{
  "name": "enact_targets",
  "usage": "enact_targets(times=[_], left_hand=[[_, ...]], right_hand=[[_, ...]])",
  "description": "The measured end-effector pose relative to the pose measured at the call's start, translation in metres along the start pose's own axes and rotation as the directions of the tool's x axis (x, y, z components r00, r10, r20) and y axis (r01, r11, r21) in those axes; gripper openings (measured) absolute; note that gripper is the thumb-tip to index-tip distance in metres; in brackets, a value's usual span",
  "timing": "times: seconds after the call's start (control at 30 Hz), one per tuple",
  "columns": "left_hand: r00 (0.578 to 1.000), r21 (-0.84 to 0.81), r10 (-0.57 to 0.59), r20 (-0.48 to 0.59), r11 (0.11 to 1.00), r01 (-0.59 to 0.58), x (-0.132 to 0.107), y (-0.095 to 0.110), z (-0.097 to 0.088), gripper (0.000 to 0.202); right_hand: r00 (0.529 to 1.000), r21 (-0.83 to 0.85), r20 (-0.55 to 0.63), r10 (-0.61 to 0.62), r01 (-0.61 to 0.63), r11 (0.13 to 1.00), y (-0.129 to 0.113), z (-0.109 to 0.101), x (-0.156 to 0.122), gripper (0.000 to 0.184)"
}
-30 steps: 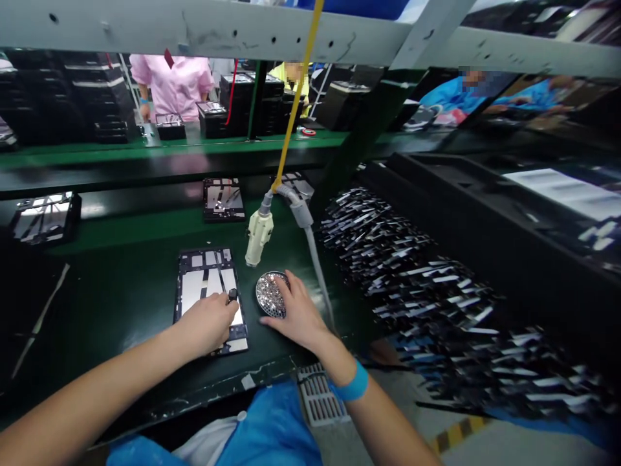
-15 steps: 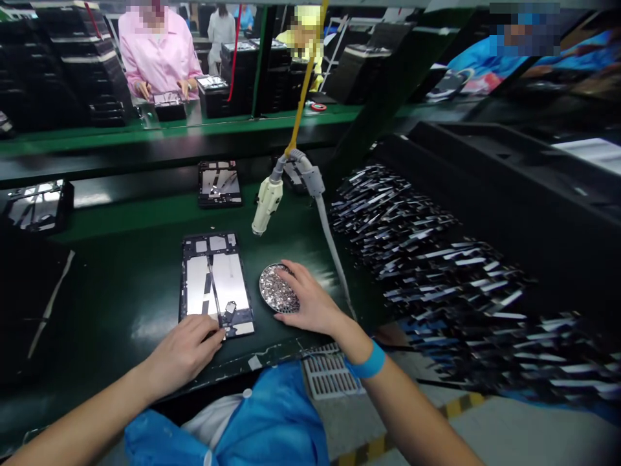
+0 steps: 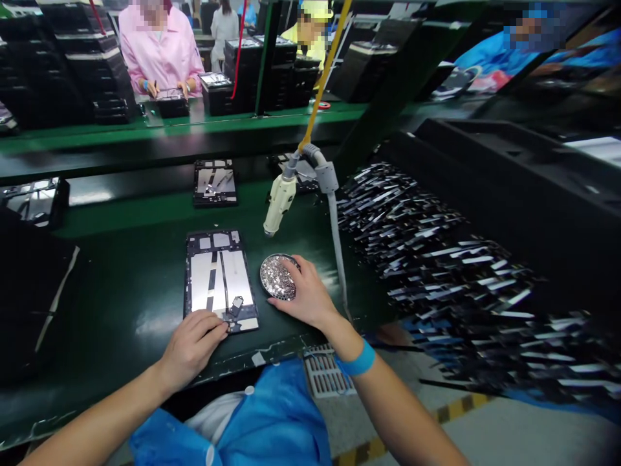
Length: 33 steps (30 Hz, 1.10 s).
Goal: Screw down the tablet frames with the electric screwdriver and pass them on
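Resting fingers (image 3: 286, 299) on screw dish (image 3: 276, 277)

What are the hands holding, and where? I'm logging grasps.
Nothing is lifted. The left hand rests on the panel's near edge; the right hand touches the screw dish.

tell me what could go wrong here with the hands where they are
1. The right hand rests on the rim of the round metal dish of small shiny screws; a nudge might tip or scatter them.
2. The left hand presses the near edge of the flat dark tablet frame; it could slide.
3. The cream hanging screwdriver dangles just above the dish and might swing into it.
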<state>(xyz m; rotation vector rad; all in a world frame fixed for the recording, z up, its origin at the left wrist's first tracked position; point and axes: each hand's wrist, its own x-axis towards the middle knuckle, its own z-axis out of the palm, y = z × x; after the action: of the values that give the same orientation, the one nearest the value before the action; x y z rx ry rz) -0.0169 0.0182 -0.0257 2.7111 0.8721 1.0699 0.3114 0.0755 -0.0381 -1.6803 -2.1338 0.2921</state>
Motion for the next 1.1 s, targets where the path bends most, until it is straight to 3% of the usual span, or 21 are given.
enact_targets(times=[0.13,0.3,0.53,0.8,1.1], left_hand=[[1.0,0.001,0.003,-0.024,1.0,-0.003,0.004,0.002,0.001,0.021],[0.999,0.025,-0.044,-0.011,0.999,0.045,0.0,0.003,0.003,0.023],[0.983,0.069,-0.184,0.02,0.981,0.182,-0.013,0.004,0.003,0.024],[0.984,0.05,-0.179,0.014,0.983,0.178,-0.014,0.002,0.006,0.027],[0.985,0.06,-0.169,0.016,0.984,0.168,-0.017,0.0,0.007,0.025]], right_hand=[[0.999,0.009,0.03,-0.032,0.032,0.999,-0.004,0.001,-0.001,0.091],[0.999,-0.006,-0.025,0.039,-0.039,0.999,-0.009,0.006,-0.003,0.09],[0.973,0.068,-0.168,-0.157,0.17,0.983,-0.009,-0.003,-0.009,0.087],[0.925,0.052,-0.281,-0.257,0.282,0.958,-0.023,-0.012,-0.004,0.083],[0.898,0.05,-0.314,-0.308,0.34,0.939,-0.024,-0.013,0.002,0.083]])
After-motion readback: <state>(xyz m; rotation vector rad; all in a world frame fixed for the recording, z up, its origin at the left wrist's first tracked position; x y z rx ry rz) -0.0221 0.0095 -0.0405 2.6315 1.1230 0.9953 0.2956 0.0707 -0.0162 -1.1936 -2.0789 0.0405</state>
